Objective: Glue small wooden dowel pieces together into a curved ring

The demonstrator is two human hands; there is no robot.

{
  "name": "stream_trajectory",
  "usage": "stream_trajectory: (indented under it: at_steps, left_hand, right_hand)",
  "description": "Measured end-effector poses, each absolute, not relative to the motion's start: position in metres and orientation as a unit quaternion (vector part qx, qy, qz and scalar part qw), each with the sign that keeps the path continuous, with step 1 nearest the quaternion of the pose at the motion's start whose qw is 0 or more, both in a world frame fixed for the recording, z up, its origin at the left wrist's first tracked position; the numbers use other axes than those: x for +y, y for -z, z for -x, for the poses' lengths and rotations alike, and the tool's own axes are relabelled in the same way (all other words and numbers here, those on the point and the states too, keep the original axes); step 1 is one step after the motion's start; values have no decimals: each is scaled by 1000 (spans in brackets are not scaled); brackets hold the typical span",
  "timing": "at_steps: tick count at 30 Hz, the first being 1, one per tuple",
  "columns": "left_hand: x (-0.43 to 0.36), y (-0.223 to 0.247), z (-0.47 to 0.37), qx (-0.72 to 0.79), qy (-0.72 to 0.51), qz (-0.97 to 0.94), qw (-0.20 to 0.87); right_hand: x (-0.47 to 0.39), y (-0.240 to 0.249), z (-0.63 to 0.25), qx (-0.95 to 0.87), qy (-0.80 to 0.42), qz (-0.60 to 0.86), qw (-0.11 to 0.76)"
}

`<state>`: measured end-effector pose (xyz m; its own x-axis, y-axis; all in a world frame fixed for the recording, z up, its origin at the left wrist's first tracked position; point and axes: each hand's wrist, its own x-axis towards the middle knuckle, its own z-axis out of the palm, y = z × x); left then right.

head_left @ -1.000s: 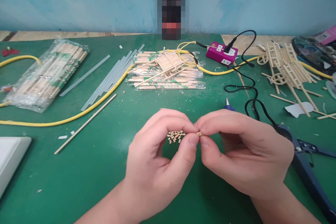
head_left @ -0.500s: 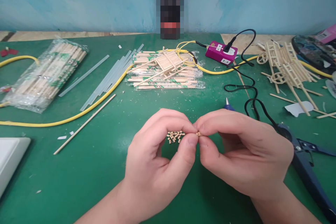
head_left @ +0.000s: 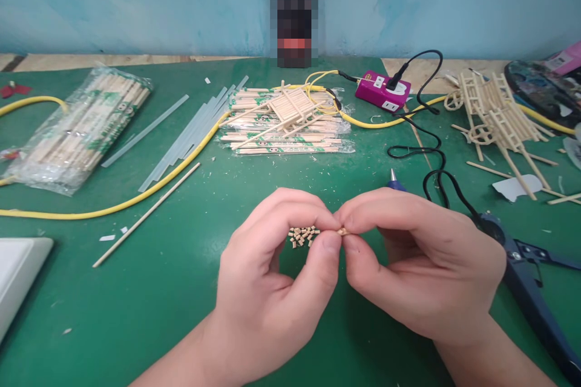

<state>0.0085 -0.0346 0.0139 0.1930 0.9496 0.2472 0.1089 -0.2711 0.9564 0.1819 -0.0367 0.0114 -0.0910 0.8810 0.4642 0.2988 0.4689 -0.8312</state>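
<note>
My left hand [head_left: 281, 272] and my right hand [head_left: 422, 260] meet fingertip to fingertip above the green table. Between the pinched thumbs and forefingers is a tiny piece of wooden stick [head_left: 343, 231], mostly covered by the fingers. Seen through the ring of my left hand, a little heap of short cut stick pieces [head_left: 303, 234] lies on the table. Just beyond my right hand, the metal nozzle [head_left: 393, 175] of a blue glue gun [head_left: 526, 290] pokes out; its body and trigger show to the right, with the middle hidden behind the hand.
Wrapped chopsticks [head_left: 285, 148] lie at the centre back under a small stick-built cart [head_left: 295, 110]. Clear glue sticks [head_left: 190, 133], a single stick [head_left: 145, 216] and a chopstick bag [head_left: 86, 127] are leftward. A purple power strip [head_left: 384, 91] and more stick models [head_left: 490, 112] stand rightward.
Both hands keep the same pinch in nearly the same place. Only a very slight shift of the left thumb and hand shows.
</note>
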Motion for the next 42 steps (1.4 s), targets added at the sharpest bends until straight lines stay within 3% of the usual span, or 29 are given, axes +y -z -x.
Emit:
stream_trajectory:
  at_steps: [42]
  left_hand:
    - [-35,-10,-8,400,-483,-644,438]
  right_hand:
    - [-35,-11,-181,-686,-276,415,530]
